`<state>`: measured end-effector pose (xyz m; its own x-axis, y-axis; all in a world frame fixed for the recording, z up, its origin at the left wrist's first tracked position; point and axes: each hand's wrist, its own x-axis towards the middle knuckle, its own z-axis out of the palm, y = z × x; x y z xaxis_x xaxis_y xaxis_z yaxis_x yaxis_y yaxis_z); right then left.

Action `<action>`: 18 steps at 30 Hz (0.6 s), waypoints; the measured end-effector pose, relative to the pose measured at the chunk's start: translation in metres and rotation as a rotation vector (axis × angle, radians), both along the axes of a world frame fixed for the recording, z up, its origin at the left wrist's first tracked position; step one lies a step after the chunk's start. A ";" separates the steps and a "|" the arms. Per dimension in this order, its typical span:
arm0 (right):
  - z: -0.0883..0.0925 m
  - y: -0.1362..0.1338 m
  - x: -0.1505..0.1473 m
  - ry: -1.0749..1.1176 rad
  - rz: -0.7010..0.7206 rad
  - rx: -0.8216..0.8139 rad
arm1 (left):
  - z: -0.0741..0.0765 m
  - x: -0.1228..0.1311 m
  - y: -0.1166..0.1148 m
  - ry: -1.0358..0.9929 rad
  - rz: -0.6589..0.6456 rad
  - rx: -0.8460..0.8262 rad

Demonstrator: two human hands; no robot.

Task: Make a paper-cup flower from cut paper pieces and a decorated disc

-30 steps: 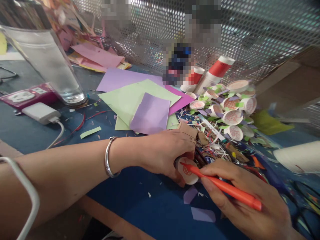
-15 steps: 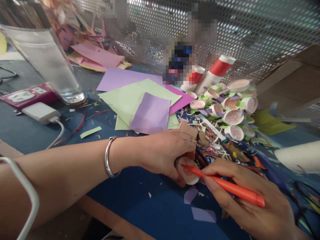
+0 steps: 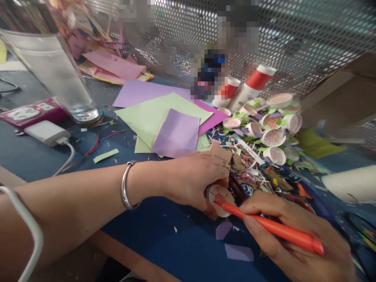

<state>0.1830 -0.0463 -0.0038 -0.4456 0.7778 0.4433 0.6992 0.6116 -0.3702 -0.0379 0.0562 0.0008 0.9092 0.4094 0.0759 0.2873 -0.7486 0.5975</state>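
Note:
My left hand point(image 3: 194, 180) is closed round a small white paper cup point(image 3: 214, 192), whose round base faces up toward me. On that base is a red-orange drawing, a cross-hatched circle with short lines around it. An orange-red marker point(image 3: 282, 230) is pinched in my right hand point(image 3: 305, 235), its tip touching or just over the drawing. Most of the cup's side is hidden by my left fingers. Lilac paper pieces point(image 3: 238, 252) lie on the blue table just below the cup.
Similar cups point(image 3: 273, 138) with drawn bases and green and purple paper bits are piled at right. Stacked cups point(image 3: 252, 86) stand behind. Purple and green paper sheets point(image 3: 176, 133), a water bottle point(image 3: 63, 74), a white charger point(image 3: 47, 132) and paper scraps point(image 3: 249, 156) surround my hands.
The marker tip has moved down the cup's base, and my right hand has shifted slightly down and right. More red lines show around the drawn circle. My left hand stays nearly still.

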 end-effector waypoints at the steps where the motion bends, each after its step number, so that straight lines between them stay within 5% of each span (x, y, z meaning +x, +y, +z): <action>1: 0.000 -0.001 -0.001 0.006 0.012 -0.003 | 0.000 0.000 0.000 -0.001 -0.001 0.003; 18: -0.002 0.003 0.000 0.028 -0.006 -0.035 | -0.002 0.000 0.001 0.006 -0.009 0.017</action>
